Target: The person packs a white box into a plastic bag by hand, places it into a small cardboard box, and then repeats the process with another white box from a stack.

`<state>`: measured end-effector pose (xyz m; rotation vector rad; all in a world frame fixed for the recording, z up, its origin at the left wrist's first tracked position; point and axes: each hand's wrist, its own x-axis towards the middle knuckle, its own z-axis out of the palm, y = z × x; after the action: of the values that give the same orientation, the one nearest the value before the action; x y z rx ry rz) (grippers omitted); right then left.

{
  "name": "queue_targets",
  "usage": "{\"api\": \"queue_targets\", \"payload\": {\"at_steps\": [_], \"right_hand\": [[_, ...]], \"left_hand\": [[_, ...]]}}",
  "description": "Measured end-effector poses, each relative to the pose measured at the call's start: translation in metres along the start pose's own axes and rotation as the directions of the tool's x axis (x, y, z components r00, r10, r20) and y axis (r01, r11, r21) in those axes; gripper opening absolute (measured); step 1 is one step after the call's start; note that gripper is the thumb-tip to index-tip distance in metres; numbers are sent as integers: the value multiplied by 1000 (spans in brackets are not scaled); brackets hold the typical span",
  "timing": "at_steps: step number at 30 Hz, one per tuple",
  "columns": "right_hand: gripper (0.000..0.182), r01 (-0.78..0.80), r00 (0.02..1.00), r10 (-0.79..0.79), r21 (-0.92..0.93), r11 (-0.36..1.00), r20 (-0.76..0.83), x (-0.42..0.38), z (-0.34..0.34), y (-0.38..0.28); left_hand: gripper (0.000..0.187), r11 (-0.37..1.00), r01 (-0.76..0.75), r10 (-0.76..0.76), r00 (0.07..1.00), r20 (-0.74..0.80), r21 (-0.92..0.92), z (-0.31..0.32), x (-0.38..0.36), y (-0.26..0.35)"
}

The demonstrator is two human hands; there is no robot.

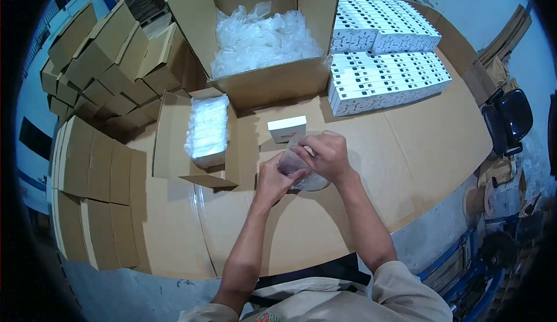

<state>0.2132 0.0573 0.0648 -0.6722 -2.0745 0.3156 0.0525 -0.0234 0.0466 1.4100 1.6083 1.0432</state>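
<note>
Between my two hands is a clear plastic bag (293, 160), its lower part hanging below my right hand. My left hand (274, 178) is closed on the bag's left side, thumb pointing right. With bent fingers, my right hand (326, 155) pinches the upper part of the bag. A small white box (287, 129) stands on the cardboard-covered table just beyond my hands. To the left, an open carton (174, 139) holds a row of items wrapped in clear plastic (208, 126).
A large open carton (272, 84) full of clear plastic bags (261, 37) stands at the back. Stacked white boxes (389, 84) with printed labels are at the back right. Brown cartons (96, 188) line the left edge, more (116, 55) behind. A black chair (510, 119) stands right.
</note>
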Motion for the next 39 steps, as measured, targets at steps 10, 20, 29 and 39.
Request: {"api": "queue_targets", "payload": {"at_steps": [10, 20, 29, 39], "right_hand": [[25, -268, 861, 492, 707, 654, -128, 0, -8, 22], [41, -422, 895, 430, 536, 731, 118, -3, 20, 38], [36, -411, 881, 471, 571, 710, 49, -9, 34, 45], [32, -345, 796, 597, 736, 582, -98, -5, 25, 41]], "left_hand": [[36, 971, 37, -52, 997, -54, -238, 3, 2, -20], [37, 952, 57, -106, 983, -147, -300, -7, 2, -17], [37, 963, 93, -126, 985, -118, -253, -6, 3, -12], [35, 972, 43, -70, 991, -110, -232, -6, 5, -18]]}}
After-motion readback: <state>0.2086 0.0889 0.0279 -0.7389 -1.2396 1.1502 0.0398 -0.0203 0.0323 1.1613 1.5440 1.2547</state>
